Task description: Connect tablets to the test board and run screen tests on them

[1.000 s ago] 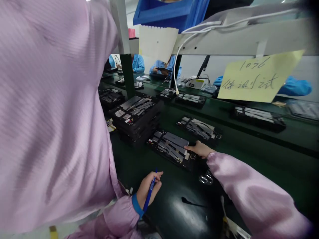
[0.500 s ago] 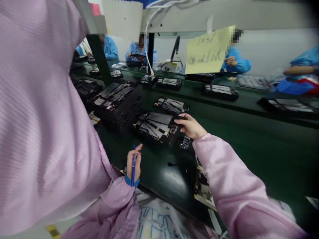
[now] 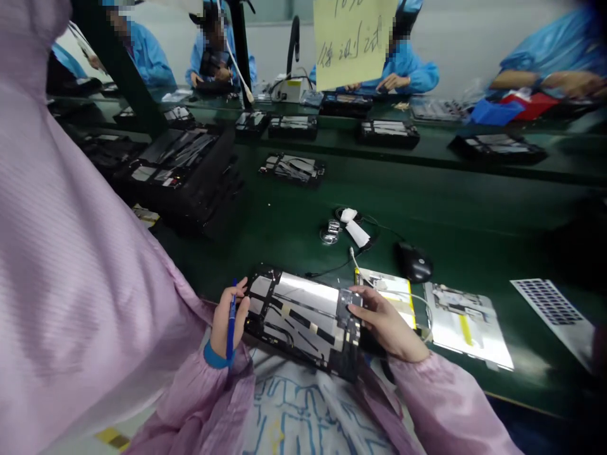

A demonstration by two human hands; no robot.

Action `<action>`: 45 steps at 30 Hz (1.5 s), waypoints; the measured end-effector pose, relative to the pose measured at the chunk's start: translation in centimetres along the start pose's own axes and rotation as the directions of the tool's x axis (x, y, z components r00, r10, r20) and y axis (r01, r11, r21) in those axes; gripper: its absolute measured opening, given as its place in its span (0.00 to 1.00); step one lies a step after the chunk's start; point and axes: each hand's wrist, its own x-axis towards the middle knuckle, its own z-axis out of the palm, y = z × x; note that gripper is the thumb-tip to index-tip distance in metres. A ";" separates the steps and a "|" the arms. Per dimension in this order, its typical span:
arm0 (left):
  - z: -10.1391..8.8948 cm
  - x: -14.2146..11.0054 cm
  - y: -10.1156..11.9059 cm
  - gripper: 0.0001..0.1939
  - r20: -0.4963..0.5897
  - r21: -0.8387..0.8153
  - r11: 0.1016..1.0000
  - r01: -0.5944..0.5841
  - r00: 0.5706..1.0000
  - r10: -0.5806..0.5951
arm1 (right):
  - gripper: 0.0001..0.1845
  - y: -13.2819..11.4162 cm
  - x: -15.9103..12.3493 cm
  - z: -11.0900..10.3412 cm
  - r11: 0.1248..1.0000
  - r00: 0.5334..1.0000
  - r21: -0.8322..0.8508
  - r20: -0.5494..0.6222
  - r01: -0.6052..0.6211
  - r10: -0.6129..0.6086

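An opened tablet (image 3: 303, 316), with its silver battery cells and black ribbon cables showing, is tilted in front of my body at the table's near edge. My right hand (image 3: 382, 319) grips its right end, thumb on top and fingers at the rim. At its left end is my left hand (image 3: 230, 316), fingers at the edge, while a blue pen (image 3: 231, 328) lies across the same hand. The undersides of the fingers are hidden. To the right, near my right hand, lie a yellow-edged battery panel (image 3: 393, 294) and a silver panel (image 3: 467, 319).
A tall stack of opened tablets (image 3: 190, 170) stands at left, with a single tablet (image 3: 293, 168) behind. A mouse (image 3: 414, 261), cables and a label sheet (image 3: 552, 313) lie at right. A shelf (image 3: 436, 155) holds more tablets; co-workers in blue sit beyond.
The tablet has come off the table beside the stack and moved toward my body in my right hand. My left hand, still with the pen, has joined at its left end.
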 end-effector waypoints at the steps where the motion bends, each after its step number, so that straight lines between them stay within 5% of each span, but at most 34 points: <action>1: 0.3 0.1 -0.2 0.09 0.003 0.043 0.999 -0.028 1.000 0.028 | 0.28 0.3 0.2 0.6 0.988 0.992 -0.120 -0.065 0.097 -0.105; 5: 1.0 0.9 -0.9 0.06 0.002 0.185 0.978 -0.094 0.995 0.096 | 0.32 1.0 0.4 3.4 0.790 0.877 -0.526 -0.157 0.314 -0.454; 9: 0.7 1.6 -1.0 0.04 0.025 0.250 0.962 -0.106 0.994 0.104 | 0.45 1.8 -0.8 5.7 0.602 0.855 -0.720 -0.024 0.345 -0.519; 12: 0.3 1.9 -0.5 0.03 0.064 0.277 0.956 -0.094 0.995 0.080 | 0.39 2.2 -1.1 6.2 0.497 0.815 -0.779 0.031 0.383 -0.578; 19: 0.2 3.9 0.4 0.05 0.066 0.277 0.959 -0.060 0.997 0.044 | 0.11 1.3 1.2 6.2 0.548 0.766 -0.693 0.009 0.468 -0.643; 27: -0.5 5.5 0.3 0.11 0.030 0.024 0.999 0.040 0.999 -0.041 | 0.07 0.9 1.3 6.0 0.669 0.776 -0.490 0.023 0.559 -0.631; 32: -0.8 6.3 -0.4 0.14 -0.037 -0.060 0.994 0.088 0.995 -0.090 | 0.08 0.5 1.4 6.1 0.645 0.770 -0.473 0.123 0.600 -0.625; 37: -0.9 7.0 -0.4 0.15 -0.041 0.002 0.999 0.048 0.998 -0.048 | 0.09 -0.3 2.0 6.3 0.632 0.719 -0.349 0.245 0.692 -0.651; 40: -1.0 7.5 -0.1 0.13 -0.131 0.110 0.994 -0.027 0.990 0.041 | 0.11 -1.2 2.2 5.3 0.654 0.689 -0.227 0.325 0.722 -0.647; 45: -1.2 7.8 2.3 0.09 -0.183 0.288 0.951 -0.115 0.968 0.172 | 0.14 -3.8 1.2 3.2 0.577 0.557 -0.114 0.464 0.809 -0.689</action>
